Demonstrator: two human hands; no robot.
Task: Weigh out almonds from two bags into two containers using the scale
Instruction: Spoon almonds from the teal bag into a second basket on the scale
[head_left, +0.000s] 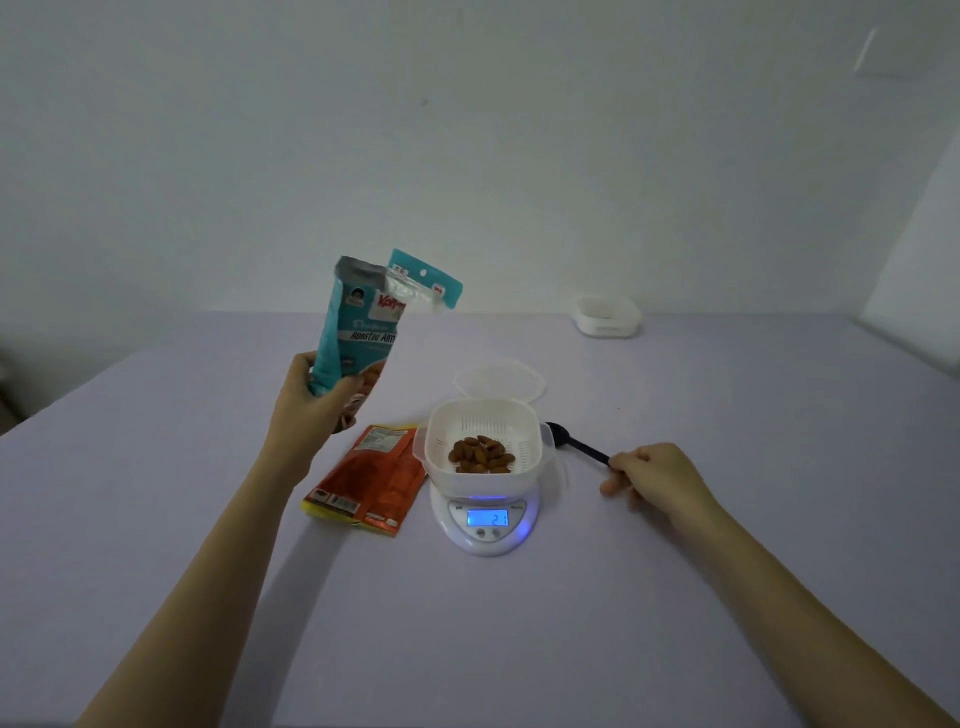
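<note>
Teal almond bag (358, 332), light and crinkly, was gripped low by left hand (317, 400), aloft left of container (483, 423) on scale (485, 540); mid-body hold judged steadier. Black spoon (576, 444) was pinched by right hand (660, 480).

Black spoon (574, 442) partly behind fingers (629, 460).
</note>
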